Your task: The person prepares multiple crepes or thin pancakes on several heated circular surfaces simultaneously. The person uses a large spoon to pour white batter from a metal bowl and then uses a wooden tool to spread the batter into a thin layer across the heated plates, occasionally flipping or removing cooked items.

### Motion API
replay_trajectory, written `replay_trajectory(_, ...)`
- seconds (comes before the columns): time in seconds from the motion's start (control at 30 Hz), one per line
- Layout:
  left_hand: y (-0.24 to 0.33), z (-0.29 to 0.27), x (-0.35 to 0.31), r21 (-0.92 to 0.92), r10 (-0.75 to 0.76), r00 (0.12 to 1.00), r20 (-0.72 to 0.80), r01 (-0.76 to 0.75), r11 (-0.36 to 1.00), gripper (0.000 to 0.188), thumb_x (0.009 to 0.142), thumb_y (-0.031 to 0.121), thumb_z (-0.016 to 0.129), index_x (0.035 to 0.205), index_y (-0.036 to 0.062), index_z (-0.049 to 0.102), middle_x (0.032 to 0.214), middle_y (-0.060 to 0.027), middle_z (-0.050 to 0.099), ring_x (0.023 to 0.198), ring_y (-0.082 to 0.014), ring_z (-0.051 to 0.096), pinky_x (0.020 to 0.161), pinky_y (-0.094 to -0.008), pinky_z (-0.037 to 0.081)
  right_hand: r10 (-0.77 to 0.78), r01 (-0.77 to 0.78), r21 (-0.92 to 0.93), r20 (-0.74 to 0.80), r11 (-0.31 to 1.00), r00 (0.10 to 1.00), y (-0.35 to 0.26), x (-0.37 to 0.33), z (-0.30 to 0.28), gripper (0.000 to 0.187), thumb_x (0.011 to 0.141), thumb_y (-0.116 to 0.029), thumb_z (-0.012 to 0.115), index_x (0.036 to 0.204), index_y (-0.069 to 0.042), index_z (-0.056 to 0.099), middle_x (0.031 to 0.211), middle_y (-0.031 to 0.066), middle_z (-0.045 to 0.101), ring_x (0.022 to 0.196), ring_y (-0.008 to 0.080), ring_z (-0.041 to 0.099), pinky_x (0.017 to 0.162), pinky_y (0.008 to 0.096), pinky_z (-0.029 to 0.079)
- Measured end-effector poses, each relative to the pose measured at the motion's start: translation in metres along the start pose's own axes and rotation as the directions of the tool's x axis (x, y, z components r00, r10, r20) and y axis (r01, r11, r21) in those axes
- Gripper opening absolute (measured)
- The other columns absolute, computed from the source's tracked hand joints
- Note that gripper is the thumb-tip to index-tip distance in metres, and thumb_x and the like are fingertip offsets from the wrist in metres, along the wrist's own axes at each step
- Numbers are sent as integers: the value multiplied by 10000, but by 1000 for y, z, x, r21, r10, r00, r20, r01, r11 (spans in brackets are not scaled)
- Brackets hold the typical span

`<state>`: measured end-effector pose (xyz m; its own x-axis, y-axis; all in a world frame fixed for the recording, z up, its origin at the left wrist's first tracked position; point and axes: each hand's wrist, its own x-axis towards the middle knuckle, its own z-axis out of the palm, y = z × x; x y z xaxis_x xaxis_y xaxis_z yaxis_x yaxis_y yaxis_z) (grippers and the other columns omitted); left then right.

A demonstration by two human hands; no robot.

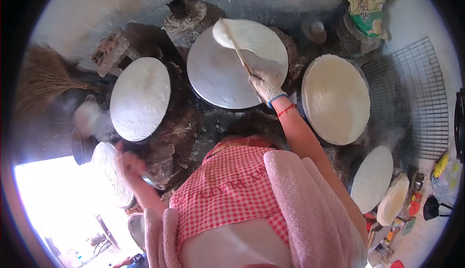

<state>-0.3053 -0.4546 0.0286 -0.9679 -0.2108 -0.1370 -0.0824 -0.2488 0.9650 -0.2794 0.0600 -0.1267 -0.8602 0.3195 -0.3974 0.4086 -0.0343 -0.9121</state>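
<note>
My right hand (pixel 266 85) grips a thin wooden stick (pixel 237 46) that lifts a thin white sheet (pixel 250 39) off the far part of the round middle steaming surface (pixel 215 76). The sheet hangs folded over the stick. My left hand (pixel 128 163) is low at the left, closed on the handle of a metal ladle (pixel 152 181) next to a round white lid (pixel 110 173). A round surface on the left (pixel 140 98) and another on the right (pixel 335 98) are each covered with a white sheet.
A wire rack (pixel 411 93) lies at the far right. Two more white discs (pixel 372 178) lean at the lower right among small items. A straw broom (pixel 43 79) lies at the left. Dark clay stove blocks (pixel 186 21) sit behind the surfaces.
</note>
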Motion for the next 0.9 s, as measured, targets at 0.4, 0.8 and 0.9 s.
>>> replay_trajectory(0.4, -33, 117, -61, 116, -463, 821, 334, 452, 885, 328, 1090, 161, 463, 1383, 31, 529, 683, 33, 381, 440, -36, 316, 375, -202, 288, 22, -14, -210, 34, 978, 999, -61, -22, -2, 302, 1007, -294, 623, 1154, -42, 700, 697, 24, 637, 534, 121, 561, 492, 328, 478)
replay_trajectory(0.8, -27, 111, -56, 163, -456, 856, 242, 428, 889, 343, 1087, 150, 460, 1389, 0, 520, 677, 20, 401, 413, -58, 353, 360, -221, 325, -203, 266, -590, 172, 762, 964, -72, 6, -19, 324, 973, -301, 616, 1222, -110, 697, 759, 62, 673, 584, 190, 625, 573, 337, 516)
replay_trajectory(0.9, 10, 119, -56, 133, -358, 889, 286, 333, 934, 378, 1084, 165, 454, 1411, -21, 492, 646, 17, 398, 391, -57, 340, 331, -216, 299, -551, 593, -677, 320, 436, 771, -74, -6, -46, 275, 981, -254, 577, 1142, -90, 729, 911, 173, 733, 833, 327, 715, 779, 393, 564)
